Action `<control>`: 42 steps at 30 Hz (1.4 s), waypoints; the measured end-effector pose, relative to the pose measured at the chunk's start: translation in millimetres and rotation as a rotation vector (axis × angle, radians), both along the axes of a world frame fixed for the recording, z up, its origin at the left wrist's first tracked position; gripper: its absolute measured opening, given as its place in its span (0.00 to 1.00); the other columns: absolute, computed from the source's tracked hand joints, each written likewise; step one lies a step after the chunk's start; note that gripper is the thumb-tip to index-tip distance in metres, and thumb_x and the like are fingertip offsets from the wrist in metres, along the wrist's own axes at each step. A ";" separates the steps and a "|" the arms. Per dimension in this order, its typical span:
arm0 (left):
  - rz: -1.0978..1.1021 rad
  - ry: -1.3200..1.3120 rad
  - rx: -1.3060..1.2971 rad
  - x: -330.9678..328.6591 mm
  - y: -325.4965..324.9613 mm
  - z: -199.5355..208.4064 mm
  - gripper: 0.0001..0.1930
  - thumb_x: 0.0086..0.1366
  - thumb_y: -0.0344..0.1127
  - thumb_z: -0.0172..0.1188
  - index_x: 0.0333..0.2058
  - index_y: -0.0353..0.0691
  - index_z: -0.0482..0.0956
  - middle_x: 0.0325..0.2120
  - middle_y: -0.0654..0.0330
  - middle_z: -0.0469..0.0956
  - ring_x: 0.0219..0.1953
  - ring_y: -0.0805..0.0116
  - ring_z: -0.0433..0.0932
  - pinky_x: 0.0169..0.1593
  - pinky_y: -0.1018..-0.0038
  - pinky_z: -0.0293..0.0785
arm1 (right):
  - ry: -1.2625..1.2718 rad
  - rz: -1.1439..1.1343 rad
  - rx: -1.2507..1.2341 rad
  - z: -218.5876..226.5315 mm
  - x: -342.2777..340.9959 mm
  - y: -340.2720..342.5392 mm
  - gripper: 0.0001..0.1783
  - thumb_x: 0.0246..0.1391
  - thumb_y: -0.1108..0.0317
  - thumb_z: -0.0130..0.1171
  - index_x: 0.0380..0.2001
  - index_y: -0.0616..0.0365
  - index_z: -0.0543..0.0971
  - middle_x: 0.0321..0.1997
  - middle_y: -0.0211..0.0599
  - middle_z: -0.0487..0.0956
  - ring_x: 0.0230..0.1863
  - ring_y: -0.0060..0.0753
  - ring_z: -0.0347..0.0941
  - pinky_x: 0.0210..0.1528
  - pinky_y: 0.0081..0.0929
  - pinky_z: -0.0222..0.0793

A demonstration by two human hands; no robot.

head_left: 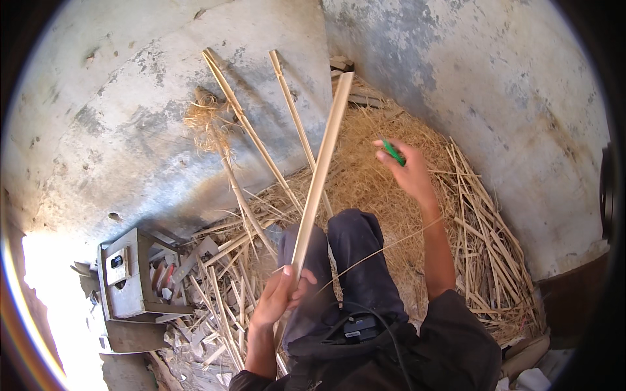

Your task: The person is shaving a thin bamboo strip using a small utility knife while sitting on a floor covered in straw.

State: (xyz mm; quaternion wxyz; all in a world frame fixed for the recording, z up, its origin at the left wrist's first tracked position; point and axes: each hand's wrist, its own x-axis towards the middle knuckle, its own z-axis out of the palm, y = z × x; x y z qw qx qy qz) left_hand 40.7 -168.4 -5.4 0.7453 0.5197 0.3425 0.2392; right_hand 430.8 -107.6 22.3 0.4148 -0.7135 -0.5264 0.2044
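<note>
A long, pale split bamboo strip (321, 171) slants up and away across my knees. My left hand (282, 294) is closed around its near end, in front of my lap. Out to the right and farther forward, my right hand (405, 168) is raised over the straw-like shavings. Its fingers pinch a small tool with a green handle (394, 152); I cannot make out the blade or the tool's exact kind. A thin curved sliver (378, 251) runs from near my left hand toward my right forearm.
Two bamboo poles (253, 130) (293, 107) and a stick with a frayed, fibrous head (207, 124) lean on the left wall. Shavings (365, 156) cover the far floor. Split sticks (486, 241) lie along the right wall. A grey wooden box (134, 277) stands at left.
</note>
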 end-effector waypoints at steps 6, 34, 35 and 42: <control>-0.110 0.055 0.104 18.3 5.8 6.7 0.35 0.86 0.58 0.32 0.51 0.27 0.77 0.22 0.69 0.64 0.16 0.83 0.59 0.20 0.83 0.56 | 0.613 0.463 0.248 1.2 -83.9 -19.5 0.19 0.68 0.60 0.68 0.55 0.62 0.86 0.44 0.33 0.90 0.43 0.23 0.84 0.48 0.25 0.79; 0.107 0.128 0.263 14.1 2.0 12.5 0.15 0.83 0.32 0.50 0.61 0.33 0.73 0.29 0.69 0.71 0.27 0.84 0.62 0.31 0.82 0.59 | -0.081 -0.038 0.656 37.7 4.9 -12.4 0.26 0.72 0.45 0.58 0.54 0.57 0.84 0.42 0.34 0.86 0.31 0.24 0.78 0.33 0.26 0.73; 0.108 0.105 0.302 14.2 3.4 10.3 0.15 0.83 0.32 0.49 0.62 0.33 0.72 0.30 0.67 0.73 0.27 0.83 0.62 0.32 0.82 0.60 | -0.073 -0.027 0.612 36.1 2.9 -17.0 0.27 0.73 0.45 0.56 0.54 0.59 0.83 0.40 0.33 0.85 0.31 0.24 0.78 0.32 0.27 0.74; 0.126 0.037 0.338 29.2 8.4 25.1 0.17 0.83 0.32 0.48 0.63 0.31 0.71 0.35 0.59 0.81 0.26 0.82 0.69 0.31 0.82 0.68 | -0.146 0.317 0.528 19.6 -46.8 -48.8 0.21 0.70 0.51 0.62 0.47 0.61 0.83 0.37 0.37 0.86 0.34 0.32 0.83 0.33 0.30 0.77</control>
